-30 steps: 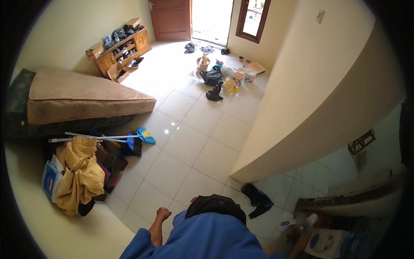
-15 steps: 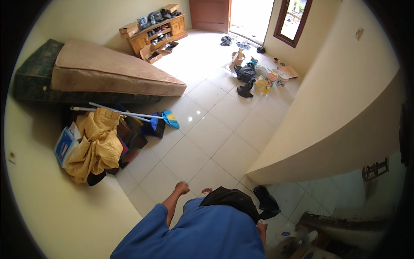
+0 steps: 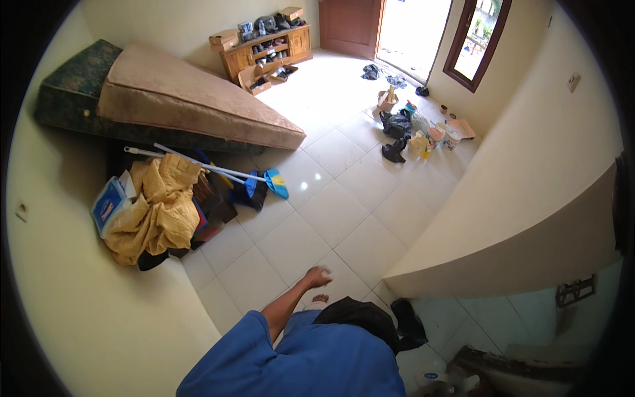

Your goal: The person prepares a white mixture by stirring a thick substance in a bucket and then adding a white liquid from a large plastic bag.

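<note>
- Left hand (image 3: 319, 276): bare, motion-blurred, fingers curled, above the floor near a bare foot (image 3: 320, 299); can't tell if fingertips meet or grip anything.
- Right hand: out of view, grip can't be told.
- Black fabric (image 3: 357, 316): soft, matte, rounded, at the front of the plain blue shirt (image 3: 311, 364); nearest item to left hand, just right of it.
- Black floor item (image 3: 410, 325): limp, crumpled, beside the cream wall (image 3: 522, 178).
- Yellow cloth (image 3: 169, 208): quilted-looking, heaped in folds, next to a tub with blue lid (image 3: 109, 205).
- Broom (image 3: 276, 183): blue-yellow flared bristles, thin pale handle.
- Mattress (image 3: 198, 99): beige, patterned fabric, piped edge, lying on a dark green one.
- Floor (image 3: 331, 218): glossy pale square tiles, light glare.
- Far side: wooden cabinet (image 3: 301, 45) with shoes, brown door (image 3: 350, 26) beside bright doorway, narrow dark-framed window (image 3: 477, 43).
- Black plastic bag (image 3: 395, 124): bunched, beside buckets (image 3: 436, 134).
</note>
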`<action>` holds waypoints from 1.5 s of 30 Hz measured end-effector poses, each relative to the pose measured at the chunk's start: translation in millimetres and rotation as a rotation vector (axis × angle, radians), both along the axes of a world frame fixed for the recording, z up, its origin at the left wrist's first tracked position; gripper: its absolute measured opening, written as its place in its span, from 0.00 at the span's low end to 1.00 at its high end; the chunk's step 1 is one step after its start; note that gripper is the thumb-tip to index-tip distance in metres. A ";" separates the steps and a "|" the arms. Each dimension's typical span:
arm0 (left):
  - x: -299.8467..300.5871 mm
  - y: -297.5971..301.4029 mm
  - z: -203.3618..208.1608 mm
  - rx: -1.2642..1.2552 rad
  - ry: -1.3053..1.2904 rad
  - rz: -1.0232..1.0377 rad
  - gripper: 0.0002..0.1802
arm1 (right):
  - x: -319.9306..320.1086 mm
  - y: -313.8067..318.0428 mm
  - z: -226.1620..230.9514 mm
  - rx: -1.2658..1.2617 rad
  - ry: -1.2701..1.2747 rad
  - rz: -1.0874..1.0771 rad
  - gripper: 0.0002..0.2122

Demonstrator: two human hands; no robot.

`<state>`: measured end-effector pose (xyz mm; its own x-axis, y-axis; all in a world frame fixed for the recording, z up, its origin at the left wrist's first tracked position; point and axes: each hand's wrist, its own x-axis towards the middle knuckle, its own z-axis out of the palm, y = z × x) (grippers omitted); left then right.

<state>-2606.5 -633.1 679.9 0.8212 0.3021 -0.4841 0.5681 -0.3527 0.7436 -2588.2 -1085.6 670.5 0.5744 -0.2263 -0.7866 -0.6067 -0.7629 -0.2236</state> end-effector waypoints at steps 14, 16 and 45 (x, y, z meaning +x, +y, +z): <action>-192.9 15.8 -59.1 0.008 0.799 0.087 0.15 | -19.5 -20.3 -56.5 -0.072 0.041 0.008 0.15; -169.6 22.3 -67.9 0.105 0.659 -0.015 0.16 | -22.2 -21.0 -61.4 -0.052 0.028 0.015 0.14; -120.2 18.9 -62.3 0.091 0.483 0.106 0.24 | -44.0 -74.2 -124.4 -0.021 -0.037 0.005 0.18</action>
